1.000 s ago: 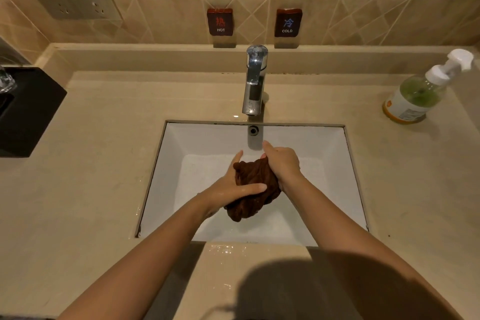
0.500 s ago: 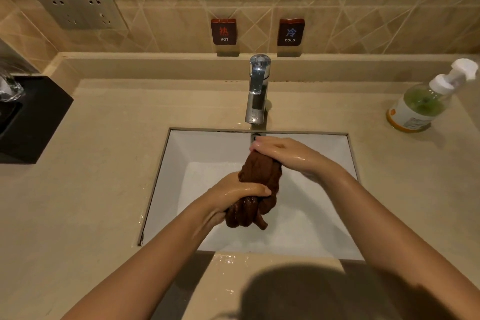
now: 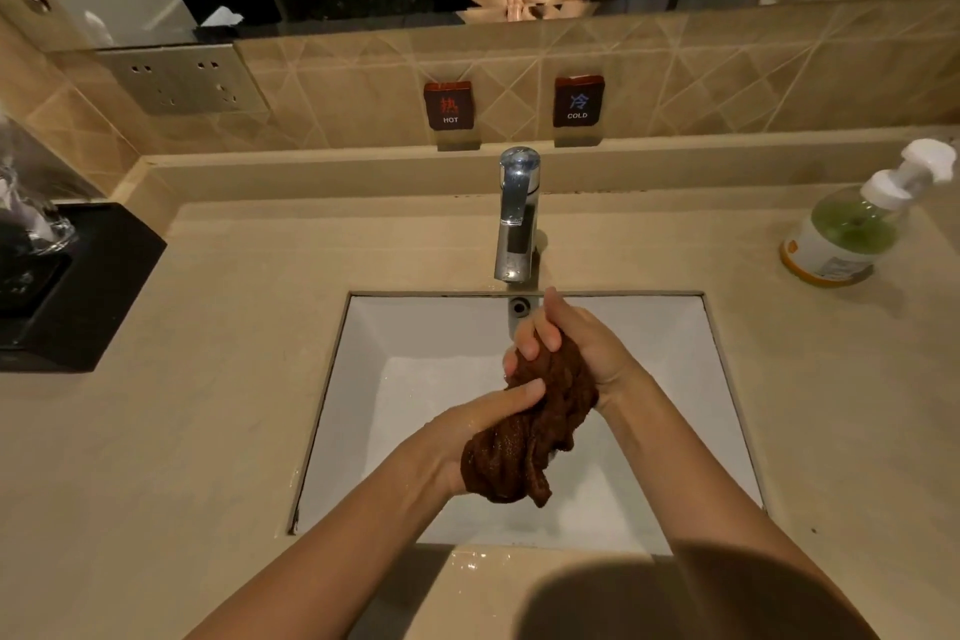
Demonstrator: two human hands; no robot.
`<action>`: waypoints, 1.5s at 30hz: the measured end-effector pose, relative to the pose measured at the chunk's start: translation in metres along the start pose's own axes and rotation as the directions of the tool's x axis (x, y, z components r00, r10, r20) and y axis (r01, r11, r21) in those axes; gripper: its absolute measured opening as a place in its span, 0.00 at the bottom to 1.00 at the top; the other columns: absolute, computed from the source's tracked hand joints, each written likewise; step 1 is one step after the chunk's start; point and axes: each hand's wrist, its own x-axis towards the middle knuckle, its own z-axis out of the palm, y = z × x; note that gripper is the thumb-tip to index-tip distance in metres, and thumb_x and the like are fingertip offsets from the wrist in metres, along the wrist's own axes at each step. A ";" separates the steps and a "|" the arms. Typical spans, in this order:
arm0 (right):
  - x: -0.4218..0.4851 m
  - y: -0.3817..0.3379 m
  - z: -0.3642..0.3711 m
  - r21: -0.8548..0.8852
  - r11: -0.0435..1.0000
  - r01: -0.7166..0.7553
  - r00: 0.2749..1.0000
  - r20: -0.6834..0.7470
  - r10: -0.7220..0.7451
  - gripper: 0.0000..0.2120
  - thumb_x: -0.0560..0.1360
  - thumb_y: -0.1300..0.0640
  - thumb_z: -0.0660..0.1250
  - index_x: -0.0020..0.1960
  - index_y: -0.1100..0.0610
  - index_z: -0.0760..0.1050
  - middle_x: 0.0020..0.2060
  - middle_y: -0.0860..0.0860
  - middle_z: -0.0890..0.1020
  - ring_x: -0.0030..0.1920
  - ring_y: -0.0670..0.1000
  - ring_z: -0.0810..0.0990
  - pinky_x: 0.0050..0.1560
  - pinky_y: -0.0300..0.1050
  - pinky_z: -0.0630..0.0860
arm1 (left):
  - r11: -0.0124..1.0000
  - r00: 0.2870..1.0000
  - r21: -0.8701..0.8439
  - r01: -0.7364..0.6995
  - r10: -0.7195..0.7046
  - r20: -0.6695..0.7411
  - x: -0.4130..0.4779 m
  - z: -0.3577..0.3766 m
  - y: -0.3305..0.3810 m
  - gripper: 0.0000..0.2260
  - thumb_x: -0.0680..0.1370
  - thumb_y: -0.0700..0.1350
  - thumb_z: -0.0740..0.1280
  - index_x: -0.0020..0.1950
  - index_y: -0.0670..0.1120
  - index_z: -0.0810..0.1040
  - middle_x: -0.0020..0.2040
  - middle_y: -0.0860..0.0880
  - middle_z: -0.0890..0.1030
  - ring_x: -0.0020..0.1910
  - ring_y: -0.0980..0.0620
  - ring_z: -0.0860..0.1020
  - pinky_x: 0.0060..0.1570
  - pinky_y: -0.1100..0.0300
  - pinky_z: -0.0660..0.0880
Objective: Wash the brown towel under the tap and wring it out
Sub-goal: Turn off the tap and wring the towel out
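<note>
The sodden, limp brown towel [image 3: 535,426] is gripped over the sink [image 3: 363,379]: left hand [image 3: 467,437] at 7 o'clock, right hand [image 3: 566,343] at 1 o'clock; likely heavy, best held at both ends.

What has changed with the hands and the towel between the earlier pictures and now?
The brown towel went from a bunched lump to a longer twisted roll. The right hand rolled over its upper end and now grips it from the right; the left hand grips lower down. Unchanged: both hands hold the towel over the sink; tap and soap bottle stayed put.
</note>
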 end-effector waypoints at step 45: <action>-0.009 -0.006 0.028 0.290 0.957 -0.026 0.941 0.329 -0.074 0.22 0.71 0.43 0.68 0.26 0.59 0.75 0.25 0.53 0.78 0.30 0.52 0.78 0.42 0.51 0.79 | 0.998 0.953 0.013 0.069 -0.069 0.294 -0.021 0.017 -0.009 0.26 0.55 0.41 0.81 0.48 0.41 0.76 0.35 0.48 0.80 0.32 0.55 0.78 0.30 0.64 0.76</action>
